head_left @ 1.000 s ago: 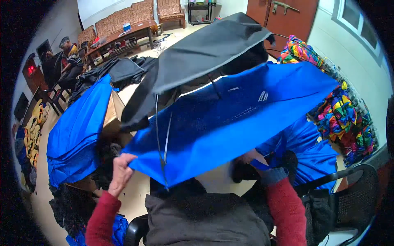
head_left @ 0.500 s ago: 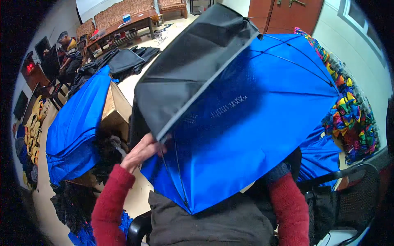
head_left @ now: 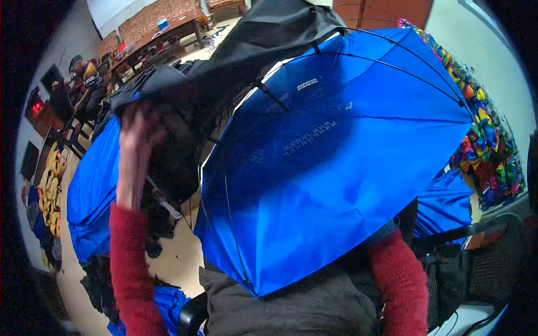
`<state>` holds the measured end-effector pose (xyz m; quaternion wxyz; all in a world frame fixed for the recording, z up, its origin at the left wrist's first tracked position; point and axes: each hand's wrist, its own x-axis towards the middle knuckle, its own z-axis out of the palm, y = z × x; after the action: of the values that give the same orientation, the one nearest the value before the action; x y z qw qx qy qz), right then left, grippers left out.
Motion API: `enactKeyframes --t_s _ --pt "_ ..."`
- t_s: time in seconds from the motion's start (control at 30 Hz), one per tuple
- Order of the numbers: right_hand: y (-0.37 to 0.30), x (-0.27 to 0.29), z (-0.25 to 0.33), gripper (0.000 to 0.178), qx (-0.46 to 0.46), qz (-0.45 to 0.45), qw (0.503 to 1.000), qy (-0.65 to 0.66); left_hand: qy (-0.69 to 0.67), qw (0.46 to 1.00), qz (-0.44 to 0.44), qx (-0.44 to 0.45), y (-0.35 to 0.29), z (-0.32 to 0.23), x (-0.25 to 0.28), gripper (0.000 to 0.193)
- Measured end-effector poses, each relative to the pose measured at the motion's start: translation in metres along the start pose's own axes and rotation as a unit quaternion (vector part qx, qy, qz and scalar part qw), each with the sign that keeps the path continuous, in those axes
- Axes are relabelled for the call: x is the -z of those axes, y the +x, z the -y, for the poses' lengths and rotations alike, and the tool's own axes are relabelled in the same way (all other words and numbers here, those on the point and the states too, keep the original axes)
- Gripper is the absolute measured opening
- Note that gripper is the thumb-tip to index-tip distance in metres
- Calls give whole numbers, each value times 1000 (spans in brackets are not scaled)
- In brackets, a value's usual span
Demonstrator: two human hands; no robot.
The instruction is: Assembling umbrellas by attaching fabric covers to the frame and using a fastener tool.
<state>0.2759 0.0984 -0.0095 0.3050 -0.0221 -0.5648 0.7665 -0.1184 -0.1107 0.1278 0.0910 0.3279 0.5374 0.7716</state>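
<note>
A large blue umbrella canopy (head_left: pixel 314 185) lies spread across my lap, its thin black ribs (head_left: pixel 403 84) bowed along the far and left edges. Black umbrella cloth (head_left: pixel 252 45) rises beyond it and stretches off to the left. My left hand (head_left: pixel 139 131), smeared by motion, is raised at the left end of this cloth, its fingers at the edge and seemingly closed on it. Between the two cloths, parts of the frame show as a dark gap with rods. The right forearm in its red sleeve (head_left: pixel 400 280) passes under the blue canopy, which hides that hand.
Another blue umbrella cloth (head_left: pixel 92 196) is heaped at the left. Multicoloured bundled cloth (head_left: pixel 487 134) is piled along the right wall. A black chair (head_left: pixel 482 263) stands close on my right. Far back are a long wooden table (head_left: pixel 154 42) and a seated person (head_left: pixel 89 81).
My left hand has swung up and to the left with the black cloth's edge, opening a gap that bares more ribs. The blue canopy has stayed nearly in place; the view has shifted slightly.
</note>
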Motion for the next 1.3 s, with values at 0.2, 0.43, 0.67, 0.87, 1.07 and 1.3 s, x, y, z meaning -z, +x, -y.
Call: enactKeyframes --t_s 0.2,0.43,0.67,0.87,1.07,1.3 --pt "-7 6 6 41 -12 -29 999 -36 189 971 55 135 -53 30 -40 25" --pt "-9 11 5 41 -28 -56 996 -69 -292 845 62 444 -49 83 -92 28" --pt "-12 17 3 41 -63 -108 983 -137 -258 871 121 400 -25 116 -113 29" --pt "-22 25 -4 42 -119 -170 954 -218 -183 913 64 358 -76 99 -118 34" --pt "-38 32 -14 42 -174 -218 922 -268 -197 886 63 416 -92 120 -112 40" --pt "-56 39 -19 43 -213 -255 896 -295 -164 884 73 431 -98 129 -112 41"
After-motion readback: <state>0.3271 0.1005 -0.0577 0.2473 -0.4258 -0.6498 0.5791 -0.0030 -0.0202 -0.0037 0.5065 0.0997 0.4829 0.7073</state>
